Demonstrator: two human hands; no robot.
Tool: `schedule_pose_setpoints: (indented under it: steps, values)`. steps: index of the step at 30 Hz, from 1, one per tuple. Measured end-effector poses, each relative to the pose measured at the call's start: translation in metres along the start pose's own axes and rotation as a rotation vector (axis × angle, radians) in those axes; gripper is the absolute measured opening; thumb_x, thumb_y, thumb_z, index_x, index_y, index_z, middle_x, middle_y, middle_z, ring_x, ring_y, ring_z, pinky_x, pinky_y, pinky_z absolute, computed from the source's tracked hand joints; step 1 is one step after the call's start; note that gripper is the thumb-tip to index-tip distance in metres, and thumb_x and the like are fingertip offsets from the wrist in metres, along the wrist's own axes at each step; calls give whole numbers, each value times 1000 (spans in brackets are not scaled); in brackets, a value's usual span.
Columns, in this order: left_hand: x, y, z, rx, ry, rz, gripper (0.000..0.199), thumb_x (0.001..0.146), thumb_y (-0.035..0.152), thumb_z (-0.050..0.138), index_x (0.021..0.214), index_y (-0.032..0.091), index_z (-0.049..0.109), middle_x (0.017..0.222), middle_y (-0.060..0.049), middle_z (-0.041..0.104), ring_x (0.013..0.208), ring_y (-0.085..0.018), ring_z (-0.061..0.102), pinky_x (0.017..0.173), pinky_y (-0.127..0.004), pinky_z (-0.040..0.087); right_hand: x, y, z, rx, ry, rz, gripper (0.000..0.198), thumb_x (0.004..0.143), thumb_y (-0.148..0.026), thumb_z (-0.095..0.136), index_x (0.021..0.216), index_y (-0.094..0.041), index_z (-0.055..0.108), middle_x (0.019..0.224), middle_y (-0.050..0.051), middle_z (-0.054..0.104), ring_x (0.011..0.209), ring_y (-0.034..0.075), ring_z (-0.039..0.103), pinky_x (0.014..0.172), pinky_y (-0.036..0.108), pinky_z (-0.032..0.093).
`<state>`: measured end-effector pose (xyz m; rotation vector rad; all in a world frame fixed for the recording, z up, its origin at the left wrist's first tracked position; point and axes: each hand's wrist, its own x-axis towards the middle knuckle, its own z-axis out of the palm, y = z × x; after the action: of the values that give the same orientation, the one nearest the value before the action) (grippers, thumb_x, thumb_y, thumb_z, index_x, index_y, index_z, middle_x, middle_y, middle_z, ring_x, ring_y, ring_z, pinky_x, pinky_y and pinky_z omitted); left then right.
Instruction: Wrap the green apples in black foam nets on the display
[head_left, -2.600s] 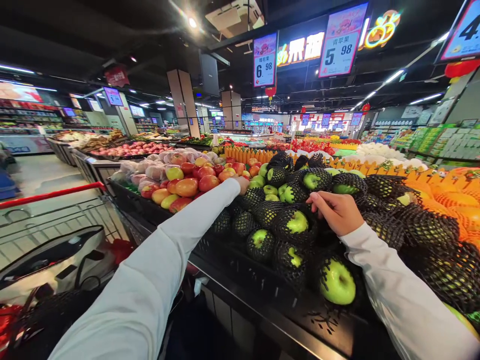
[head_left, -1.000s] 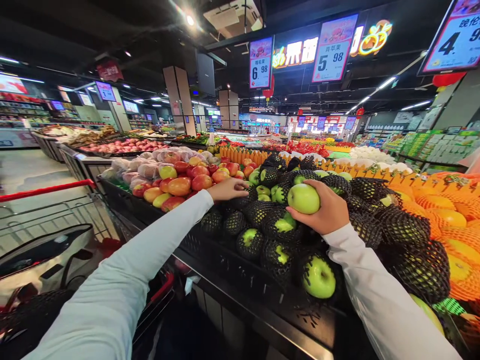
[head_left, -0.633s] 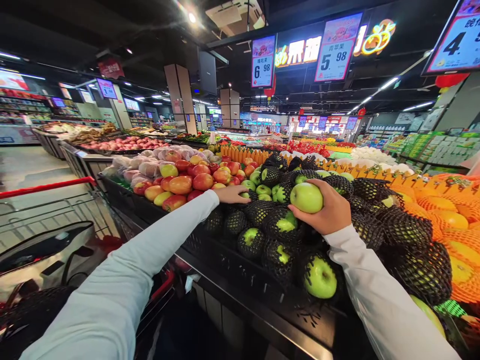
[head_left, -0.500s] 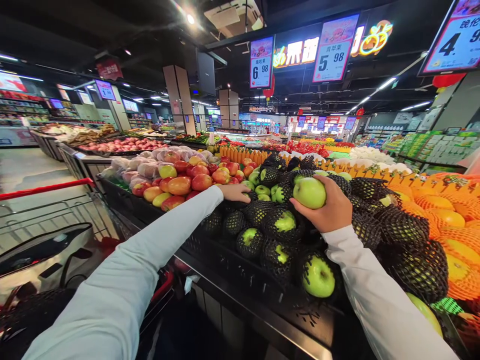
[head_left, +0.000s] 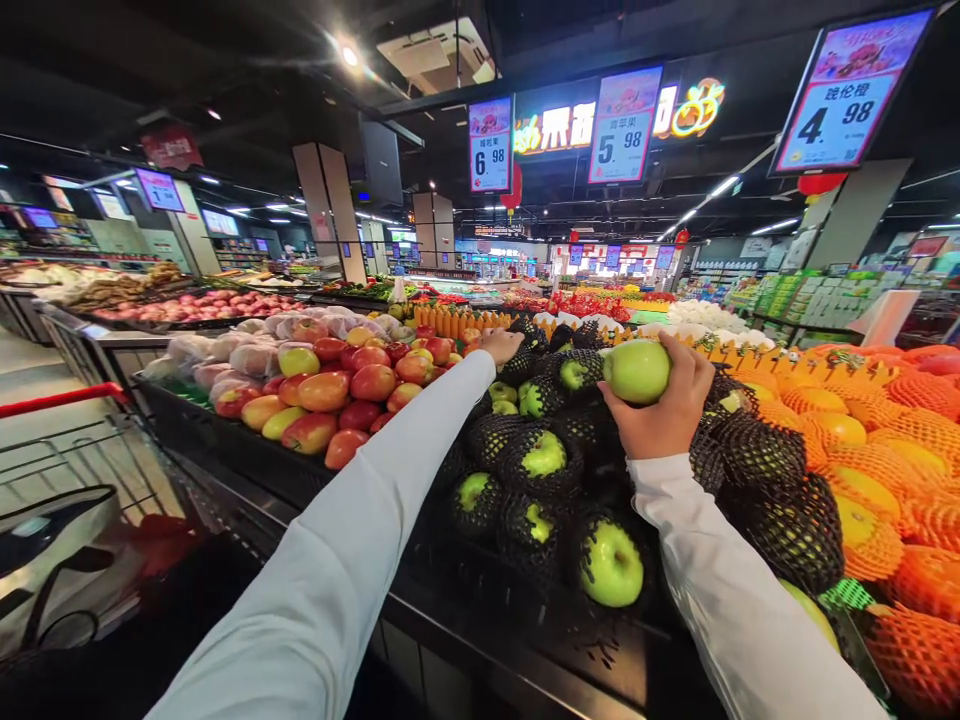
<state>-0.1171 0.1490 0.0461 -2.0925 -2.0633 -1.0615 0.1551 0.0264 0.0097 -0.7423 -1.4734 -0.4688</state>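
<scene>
My right hand grips a bare green apple, thumb on its left and fingers around its right side, held above the pile. Stretched far forward, my left hand is over the back of the display where red and green apples meet. Its fingers point right, beside black-netted apples, and appear loosely apart with nothing visible in them. Below both hands lie several green apples in black foam nets, among them one with a bare face at the front edge. Red-yellow apples are heaped left of my left arm.
Oranges in orange nets are piled on the right. An orange picket-style divider runs behind the fruit. At left stands a shopping cart with a bag in it. Price screens hang overhead. The display's metal front edge crosses below.
My left hand has moved forward and right, farther toward the back of the apples. My right hand still holds the green apple, slightly higher. The view has turned a little to the right.
</scene>
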Motion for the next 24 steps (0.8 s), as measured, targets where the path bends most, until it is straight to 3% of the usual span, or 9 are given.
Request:
schedule_pose_setpoints:
  steps: [5, 9, 11, 14, 16, 19, 22, 24]
  values:
    - [-2, 5, 0, -185, 142, -136, 30, 88, 33, 49, 88, 14, 72, 111, -15, 72, 121, -35, 55, 103, -50, 39, 1, -3, -1, 6, 43, 59, 74, 74, -35, 75, 140, -25, 42, 124, 16, 41, 121, 39, 49, 103, 63, 43]
    - [-11, 32, -13, -354, 357, -95, 33, 93, 35, 46, 111, 14, 64, 123, -11, 67, 116, -21, 60, 101, -33, 45, 1, -7, 1, 73, 20, 84, 80, 74, -43, 76, 141, -23, 38, 130, 17, 48, 123, 38, 51, 106, 61, 41]
    - [-22, 49, -18, -546, 470, -45, 33, 93, 36, 50, 117, 15, 56, 124, -11, 66, 110, -15, 63, 96, -28, 49, -1, -8, 4, 108, 12, 146, 85, 70, -48, 79, 139, -22, 37, 132, 17, 50, 118, 35, 57, 102, 56, 47]
    - [-54, 71, -16, -1057, 597, 109, 36, 81, 28, 69, 110, 18, 50, 114, -7, 67, 101, -13, 65, 92, -27, 52, -8, -4, 12, 175, 7, 269, 84, 62, -55, 83, 128, -20, 43, 124, 16, 56, 103, 30, 64, 87, 45, 57]
    - [-80, 80, -6, -1232, 549, 214, 39, 76, 24, 74, 105, 20, 48, 111, -4, 65, 102, -12, 64, 94, -27, 51, -13, 0, 18, 294, -43, 354, 75, 64, -57, 80, 120, -20, 45, 113, 12, 60, 92, 26, 67, 76, 41, 60]
    - [-110, 84, 11, -1245, 366, 260, 42, 74, 25, 76, 104, 21, 47, 103, -1, 64, 97, -12, 64, 92, -29, 51, -17, 4, 23, 469, -150, 439, 64, 70, -58, 75, 114, -21, 47, 104, 8, 63, 83, 23, 67, 66, 39, 62]
    - [-120, 85, 20, -1120, 225, 304, 25, 82, 32, 69, 96, 20, 52, 96, -2, 64, 91, -14, 63, 88, -29, 50, -16, 0, 21, 449, -155, 436, 66, 65, -57, 79, 112, -20, 52, 104, 9, 64, 89, 25, 67, 74, 42, 62]
    - [-119, 84, 20, -1027, 199, 323, 19, 87, 36, 64, 92, 18, 59, 94, -3, 65, 90, -15, 61, 87, -30, 48, -13, -5, 19, 410, -128, 425, 70, 62, -57, 82, 114, -19, 54, 106, 10, 65, 95, 27, 67, 82, 45, 60]
